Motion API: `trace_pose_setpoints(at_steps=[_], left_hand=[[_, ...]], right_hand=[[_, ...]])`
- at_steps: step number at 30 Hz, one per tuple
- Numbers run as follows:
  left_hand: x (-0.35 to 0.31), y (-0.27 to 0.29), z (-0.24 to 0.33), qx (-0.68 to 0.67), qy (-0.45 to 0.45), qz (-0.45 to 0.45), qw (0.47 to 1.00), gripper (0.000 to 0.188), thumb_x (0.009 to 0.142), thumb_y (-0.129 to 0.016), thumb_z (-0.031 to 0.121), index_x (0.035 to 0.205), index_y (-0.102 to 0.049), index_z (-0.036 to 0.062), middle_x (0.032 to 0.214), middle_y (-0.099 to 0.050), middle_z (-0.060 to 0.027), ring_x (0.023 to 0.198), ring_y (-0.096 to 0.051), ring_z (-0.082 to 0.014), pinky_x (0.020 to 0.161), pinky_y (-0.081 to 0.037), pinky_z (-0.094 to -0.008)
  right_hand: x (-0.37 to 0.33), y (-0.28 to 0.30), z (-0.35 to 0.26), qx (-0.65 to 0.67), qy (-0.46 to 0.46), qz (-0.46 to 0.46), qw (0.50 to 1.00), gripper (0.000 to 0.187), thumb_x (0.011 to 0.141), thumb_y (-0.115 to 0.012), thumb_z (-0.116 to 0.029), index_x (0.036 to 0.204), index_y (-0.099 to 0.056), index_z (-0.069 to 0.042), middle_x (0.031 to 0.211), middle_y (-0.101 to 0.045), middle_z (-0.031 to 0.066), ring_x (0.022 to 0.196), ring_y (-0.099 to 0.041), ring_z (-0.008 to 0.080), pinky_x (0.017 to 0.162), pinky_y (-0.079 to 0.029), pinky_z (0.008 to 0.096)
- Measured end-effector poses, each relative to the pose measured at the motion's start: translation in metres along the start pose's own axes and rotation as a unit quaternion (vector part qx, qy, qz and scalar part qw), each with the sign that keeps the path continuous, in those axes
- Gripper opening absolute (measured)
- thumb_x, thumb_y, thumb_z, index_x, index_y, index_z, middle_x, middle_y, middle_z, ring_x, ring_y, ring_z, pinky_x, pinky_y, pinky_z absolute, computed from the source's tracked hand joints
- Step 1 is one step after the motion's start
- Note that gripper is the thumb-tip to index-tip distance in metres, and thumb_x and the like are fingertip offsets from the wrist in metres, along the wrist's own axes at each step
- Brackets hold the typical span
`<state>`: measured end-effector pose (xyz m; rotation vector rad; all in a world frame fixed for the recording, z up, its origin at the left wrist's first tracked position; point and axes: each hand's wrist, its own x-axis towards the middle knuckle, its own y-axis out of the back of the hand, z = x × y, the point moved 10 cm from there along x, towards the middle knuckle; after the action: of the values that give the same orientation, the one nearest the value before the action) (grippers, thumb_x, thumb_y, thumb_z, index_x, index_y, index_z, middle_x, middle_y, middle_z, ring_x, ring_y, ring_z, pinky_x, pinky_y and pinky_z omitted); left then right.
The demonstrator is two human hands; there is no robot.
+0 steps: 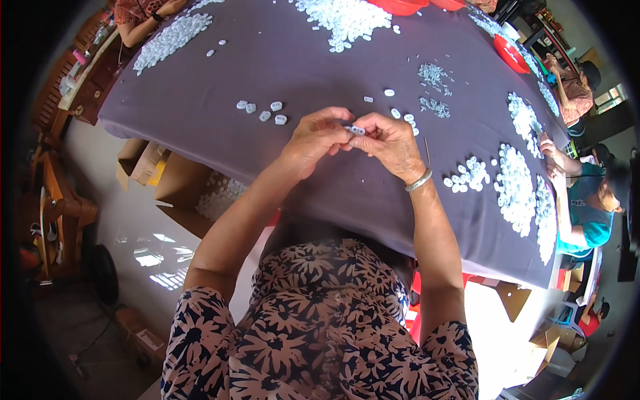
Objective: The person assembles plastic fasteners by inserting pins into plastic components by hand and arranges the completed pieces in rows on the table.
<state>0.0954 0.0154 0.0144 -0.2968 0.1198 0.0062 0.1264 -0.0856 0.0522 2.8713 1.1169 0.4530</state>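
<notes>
My left hand (312, 141) and my right hand (392, 145) meet above the dark cloth. Pinched between their fingertips is a small white oval piece (358, 131) with dark spots on its face; the fingers partly cover it. Both hands are closed on it, the right wearing a silver bangle. Left of my hands lie several loose white oval pieces (265, 116). Just beyond the right hand are a few more, one white piece (395, 113) among them. A thin rod-like tool (427, 152) lies beside my right wrist.
Two small heaps of thin metallic bits (433, 77) lie beyond my right hand. White-piece piles (517, 190) line the right, with another pile (343, 23) at the back near a red basin (400, 5). A co-worker in teal (587, 217) works at right. A cardboard box (183, 183) stands below left.
</notes>
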Motion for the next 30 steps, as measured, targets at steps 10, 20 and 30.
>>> trace_pose_setpoints(at_steps=[10,20,30], left_hand=[[-0.002,-0.005,0.001,0.016,-0.016,-0.017,1.0,0.02,0.084,-0.065,0.013,0.102,-0.06,0.0061,0.082,-0.06,-0.0007,0.068,-0.054,-0.0076,0.056,-0.041,-0.021],[0.002,-0.005,0.008,-0.008,-0.09,-0.021,0.996,0.023,0.083,-0.065,0.007,0.105,-0.06,0.0038,0.078,-0.06,0.0001,0.067,-0.053,-0.0069,0.059,-0.043,-0.0205],[-0.003,-0.008,0.005,0.022,-0.076,-0.012,0.997,0.025,0.086,-0.06,0.011,0.111,-0.063,0.0064,0.086,-0.062,-0.0003,0.079,-0.058,-0.009,0.068,-0.047,-0.0229]], right_hand=[[-0.004,0.006,-0.013,-0.129,0.073,0.033,0.988,0.017,0.073,-0.07,0.002,0.088,-0.064,-0.002,0.077,-0.062,0.0014,0.063,-0.059,0.0065,0.055,-0.048,0.0214],[-0.004,-0.008,-0.045,-0.347,0.16,0.042,0.923,0.031,0.07,-0.075,-0.009,0.096,-0.06,-0.003,0.078,-0.059,0.0048,0.057,-0.055,0.0101,0.053,-0.047,0.0229],[-0.008,-0.019,-0.025,-0.489,0.168,0.002,0.856,0.032,0.084,-0.062,-0.032,0.09,-0.05,-0.003,0.083,-0.061,0.0125,0.078,-0.062,0.0316,0.063,-0.051,0.0387]])
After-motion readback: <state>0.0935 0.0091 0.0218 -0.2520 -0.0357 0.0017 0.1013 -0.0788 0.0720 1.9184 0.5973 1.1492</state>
